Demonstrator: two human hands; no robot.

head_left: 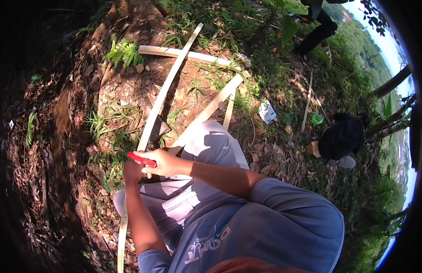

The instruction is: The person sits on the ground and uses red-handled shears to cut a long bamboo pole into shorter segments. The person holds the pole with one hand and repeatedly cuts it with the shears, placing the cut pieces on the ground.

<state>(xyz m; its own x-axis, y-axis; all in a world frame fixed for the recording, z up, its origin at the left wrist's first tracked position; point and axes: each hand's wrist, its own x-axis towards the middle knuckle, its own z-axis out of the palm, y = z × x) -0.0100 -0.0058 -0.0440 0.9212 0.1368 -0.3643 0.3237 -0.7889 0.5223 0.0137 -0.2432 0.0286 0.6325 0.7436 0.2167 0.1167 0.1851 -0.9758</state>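
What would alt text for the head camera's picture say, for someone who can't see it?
A person's right hand grips a red object, its kind unclear, beside their left hand, at a long pale strip. More pale strips lie on leafy, partly sunlit ground; another person in dark clothes is at right.

Your pale strip (158, 108) is long, narrow and flat-sided. Its far section extends ahead of you to a blunt end; its near section emerges below your left hand (132, 173) and passes outboard of your left forearm. Your red tool (142, 159) is short and slender, seated slantwise in your right hand (167, 164) at the strip. Its working end cannot be distinguished.
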